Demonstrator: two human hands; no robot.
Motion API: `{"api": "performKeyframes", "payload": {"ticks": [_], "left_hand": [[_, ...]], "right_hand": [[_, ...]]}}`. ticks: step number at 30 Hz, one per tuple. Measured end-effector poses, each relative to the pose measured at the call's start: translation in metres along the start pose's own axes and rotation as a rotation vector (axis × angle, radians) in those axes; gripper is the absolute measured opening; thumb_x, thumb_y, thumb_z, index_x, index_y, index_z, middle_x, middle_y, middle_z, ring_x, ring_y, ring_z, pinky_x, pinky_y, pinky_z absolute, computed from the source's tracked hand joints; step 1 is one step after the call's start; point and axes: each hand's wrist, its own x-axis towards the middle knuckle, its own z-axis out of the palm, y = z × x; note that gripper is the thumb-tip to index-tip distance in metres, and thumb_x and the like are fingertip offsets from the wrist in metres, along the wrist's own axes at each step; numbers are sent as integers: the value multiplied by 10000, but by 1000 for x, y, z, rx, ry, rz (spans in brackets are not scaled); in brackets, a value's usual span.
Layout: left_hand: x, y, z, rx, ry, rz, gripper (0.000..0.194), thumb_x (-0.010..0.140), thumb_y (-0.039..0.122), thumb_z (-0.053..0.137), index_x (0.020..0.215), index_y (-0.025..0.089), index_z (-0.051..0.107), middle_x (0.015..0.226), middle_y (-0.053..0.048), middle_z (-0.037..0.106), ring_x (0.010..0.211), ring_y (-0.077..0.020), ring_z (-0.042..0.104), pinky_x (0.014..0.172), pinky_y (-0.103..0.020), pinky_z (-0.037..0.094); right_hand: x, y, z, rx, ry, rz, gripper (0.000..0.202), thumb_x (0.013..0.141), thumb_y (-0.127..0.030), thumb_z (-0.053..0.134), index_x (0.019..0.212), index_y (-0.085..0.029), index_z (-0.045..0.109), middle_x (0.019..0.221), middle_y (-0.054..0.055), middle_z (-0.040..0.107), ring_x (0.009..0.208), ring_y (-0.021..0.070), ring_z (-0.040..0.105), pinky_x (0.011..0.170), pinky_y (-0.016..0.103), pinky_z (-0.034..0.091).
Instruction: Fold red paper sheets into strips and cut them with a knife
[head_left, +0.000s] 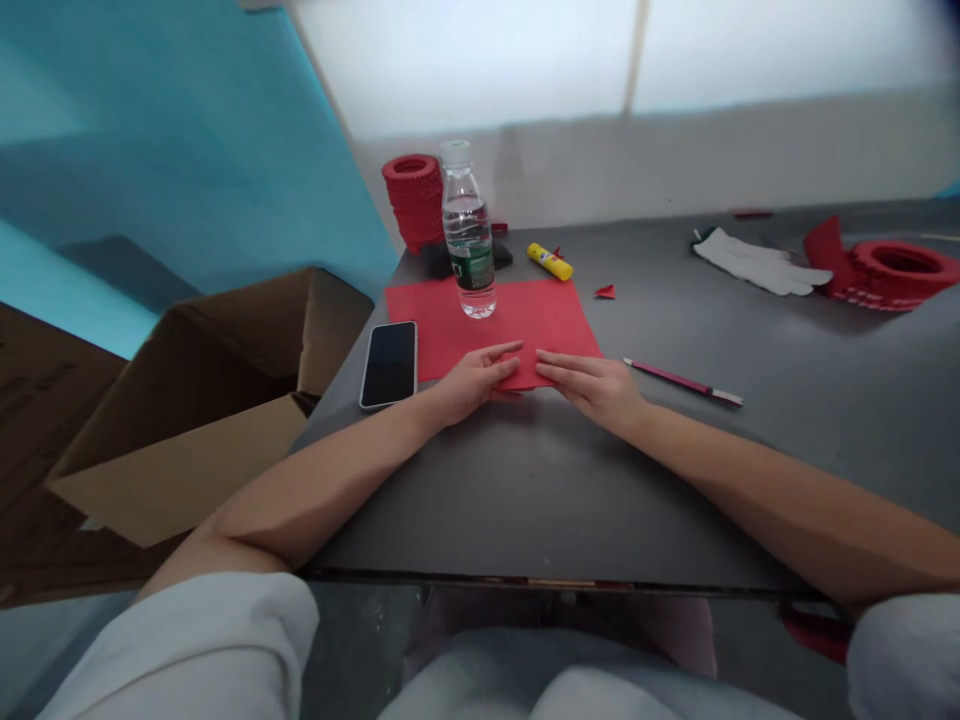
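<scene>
A flat red sheet (525, 320) lies on the grey table, with a water bottle (470, 240) standing upright on it. My left hand (480, 380) is at the sheet's near edge, thumb and fingers apart, and nothing shows between them. Just to its right, my right hand (596, 385) rests its extended fingertips on the same edge, palm down. A small gap separates the two hands. The phone (390, 365) lies left of the sheet, beside my left hand. To the right of my right hand is a thin dark red tool (682, 382) with pale ends.
Behind the bottle stands a stack of red rings (414, 200). A yellow glue stick (550, 262) and a red scrap (606, 292) lie at the back. White gloves (757, 262) and a red ridged roll (900, 270) are far right. An open cardboard box (187, 470) stands left of the table.
</scene>
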Motion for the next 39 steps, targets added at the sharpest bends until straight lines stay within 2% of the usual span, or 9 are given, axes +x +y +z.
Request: {"api": "performKeyframes", "payload": {"ticks": [3,6,8,10,13,21,26,32,39], "left_hand": [[2,-2,-1,-28,24,42,590,724,311,743,1260,186,531,1113,-101,652,827,-167,668,686,-289,572],[3,-8,-1,145,101,165,466,712,384,727,1090,127,636,990,-97,688,748,-148,653,662,-271,552],[3,-10,-1,284,110,235,400,728,414,694,986,109,666,903,-80,697,708,-139,638,658,-270,536],[3,-12,0,390,85,300,354,755,404,658,955,112,672,880,-69,697,748,-148,639,707,-285,523],[3,-12,1,473,44,368,300,777,361,630,941,115,680,916,-72,697,842,-164,640,789,-296,497],[-3,-10,4,571,130,439,315,782,328,638,1026,132,668,942,-71,708,823,-157,653,741,-259,504],[-5,-9,-3,777,166,542,301,849,375,572,1040,174,689,960,-64,715,814,-154,663,745,-253,502],[-1,-10,-9,883,161,523,313,855,392,568,1027,165,699,892,-59,724,733,-143,653,677,-230,477],[-3,-10,-7,905,112,506,277,855,381,566,839,151,720,762,-28,713,653,-113,612,620,-196,427]], "right_hand": [[1,5,2,7,51,20,362,911,-238,394,1205,-232,606,1332,83,524,1175,192,535,980,357,448],[3,10,4,65,120,261,407,916,-303,397,1290,-214,531,1201,95,619,1028,191,619,884,357,497],[5,11,5,116,78,408,382,887,-403,471,1176,-198,613,931,69,701,794,174,661,735,317,530],[7,10,7,175,9,473,344,831,-476,542,952,-185,681,689,28,665,597,147,620,581,273,510],[7,7,11,281,-47,500,318,806,-492,555,750,-188,634,543,-13,571,464,114,546,475,242,462],[7,8,8,250,-53,405,242,833,-379,497,718,-202,614,657,19,642,570,134,614,589,264,500],[5,14,6,196,-54,365,231,829,-348,496,746,-197,650,678,27,658,576,137,612,600,271,494],[4,17,10,249,-59,455,248,810,-398,538,725,-193,649,666,26,653,582,144,618,604,281,504],[8,13,7,446,-40,595,241,735,-399,644,788,-164,657,608,8,621,514,120,576,542,261,500]]}}
